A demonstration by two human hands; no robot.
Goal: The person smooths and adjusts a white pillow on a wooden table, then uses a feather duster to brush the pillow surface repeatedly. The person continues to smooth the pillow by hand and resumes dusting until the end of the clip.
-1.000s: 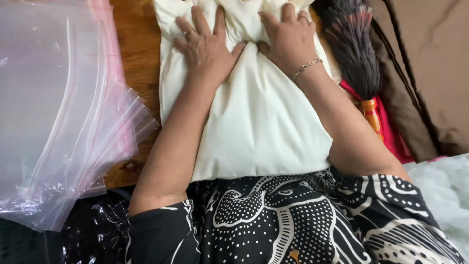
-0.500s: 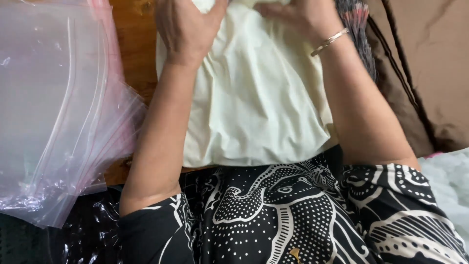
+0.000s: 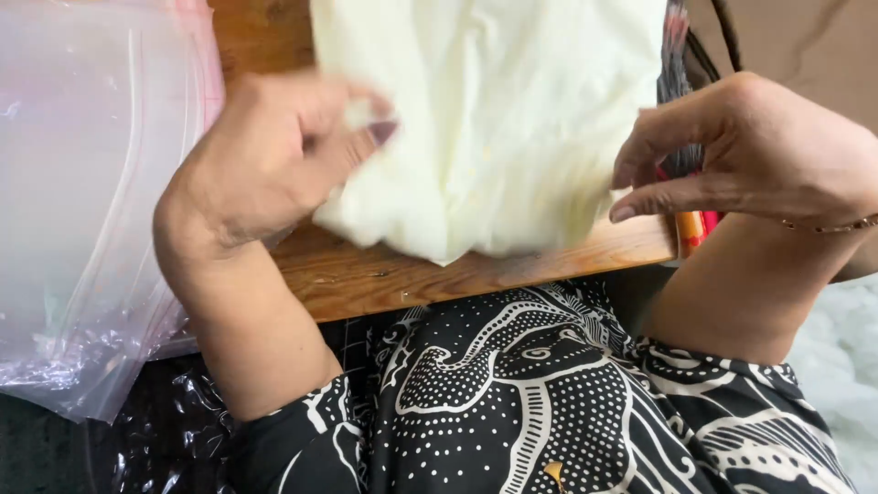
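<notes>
With the left hand (image 3: 265, 165) pinching one edge of the cream cloth (image 3: 485, 119) and the right hand (image 3: 741, 155) the other, lifted above the wooden board (image 3: 476, 270), folding appears underway; next, edges need aligning

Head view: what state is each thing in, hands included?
Cream-white fabric garment: folded, gripped at both sides, lower edge over the board.
Left hand: closed on the garment.
Right hand: pinching the garment's edge.
Clear plastic zip bag: crumpled, lying flat.
Wooden board: partly covered.

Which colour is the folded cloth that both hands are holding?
The soft folded cloth is pale cream, plain without pattern; the head view shows it.
</notes>
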